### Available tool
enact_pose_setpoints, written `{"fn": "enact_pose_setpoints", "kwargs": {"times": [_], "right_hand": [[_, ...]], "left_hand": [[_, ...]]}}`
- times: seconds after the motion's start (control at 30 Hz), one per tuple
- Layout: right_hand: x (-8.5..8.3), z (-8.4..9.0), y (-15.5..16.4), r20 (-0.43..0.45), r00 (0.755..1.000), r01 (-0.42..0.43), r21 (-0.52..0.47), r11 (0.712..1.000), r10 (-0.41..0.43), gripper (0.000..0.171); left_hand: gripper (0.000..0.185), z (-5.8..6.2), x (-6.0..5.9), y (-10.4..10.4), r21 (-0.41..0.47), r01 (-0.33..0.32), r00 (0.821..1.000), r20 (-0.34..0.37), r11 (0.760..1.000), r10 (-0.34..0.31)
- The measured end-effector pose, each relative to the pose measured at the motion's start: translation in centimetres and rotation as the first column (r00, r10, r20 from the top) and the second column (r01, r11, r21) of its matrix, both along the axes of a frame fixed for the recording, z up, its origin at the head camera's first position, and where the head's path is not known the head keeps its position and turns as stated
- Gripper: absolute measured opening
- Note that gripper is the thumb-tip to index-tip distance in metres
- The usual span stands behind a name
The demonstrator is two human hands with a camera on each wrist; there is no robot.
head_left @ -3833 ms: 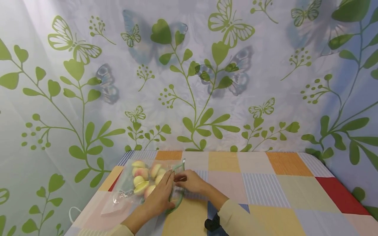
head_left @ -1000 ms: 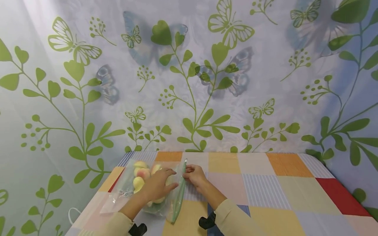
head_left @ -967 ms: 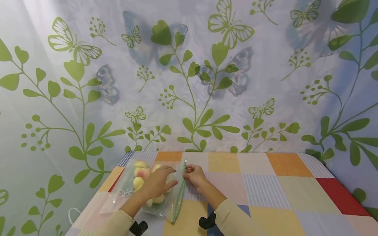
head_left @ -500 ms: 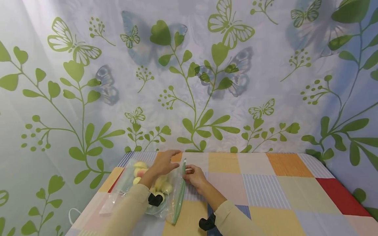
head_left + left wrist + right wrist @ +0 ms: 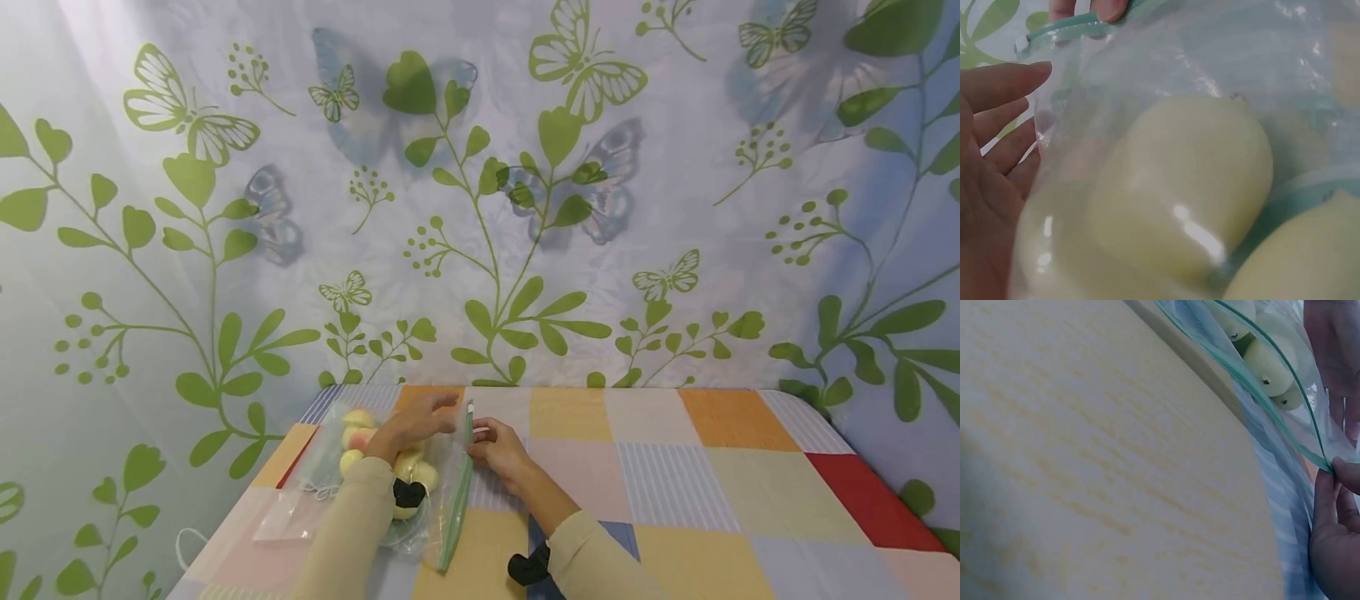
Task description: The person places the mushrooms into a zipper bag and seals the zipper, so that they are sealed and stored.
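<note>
A clear zip bag lies on the left of the table, holding several pale yellow fruits, some blushed pink. Along its right side runs a green zip strip, with a white slider at the far end. My right hand pinches the strip between thumb and fingers, a little below the slider. In the right wrist view the strip's two green lines part and meet at that pinch. My left hand hovers by the bag's far part, fingers extended, gripping nothing; its thumb tip is near the slider in the left wrist view.
Patchwork cloth covers the table. More clear plastic with a white cord lies left of the fruit. A leaf-and-butterfly curtain hangs behind and at the sides. A white cable loops by the left edge.
Both hands were together on the strip at first. My left hand has since moved off it, across the bag, then toward its far end. My right hand keeps its pinch.
</note>
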State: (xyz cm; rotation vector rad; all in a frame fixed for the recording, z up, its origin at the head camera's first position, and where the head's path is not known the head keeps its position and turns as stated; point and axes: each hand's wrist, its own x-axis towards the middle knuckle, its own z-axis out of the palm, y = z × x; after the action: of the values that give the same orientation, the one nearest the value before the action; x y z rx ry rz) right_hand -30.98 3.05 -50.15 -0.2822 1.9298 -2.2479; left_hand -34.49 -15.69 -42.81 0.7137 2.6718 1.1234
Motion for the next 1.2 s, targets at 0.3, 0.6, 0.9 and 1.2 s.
{"fn": "enact_pose_setpoints", "kwargs": {"times": [0.3,0.6,0.9,1.2], "right_hand": [[0.0,-0.2,0.0,-0.009,1.0,-0.013,-0.005,1.0,0.013,0.04],[-0.3,0.7,0.2,0.036,0.999,-0.015,0.019,1.0,0.015,0.038],[-1.1,1.7,0.2,0.051,0.998,0.031,-0.004,1.0,-0.031,0.038],[-1.9,2.3,-0.6,-0.005,0.993,0.116,0.057,0.992,-0.116,0.034]], "left_hand": [[0.046,-0.8,-0.4,-0.4,0.013,-0.07,0.998,0.0,0.997,0.07],[0.02,-0.8,-0.6,0.0,0.129,-0.162,0.987,0.002,0.978,0.163],[0.01,-0.9,-0.6,0.4,0.134,-0.147,0.987,-0.04,0.98,0.154],[0.01,-1.4,-0.8,0.5,0.113,-0.102,0.991,-0.075,0.988,0.11]]}}
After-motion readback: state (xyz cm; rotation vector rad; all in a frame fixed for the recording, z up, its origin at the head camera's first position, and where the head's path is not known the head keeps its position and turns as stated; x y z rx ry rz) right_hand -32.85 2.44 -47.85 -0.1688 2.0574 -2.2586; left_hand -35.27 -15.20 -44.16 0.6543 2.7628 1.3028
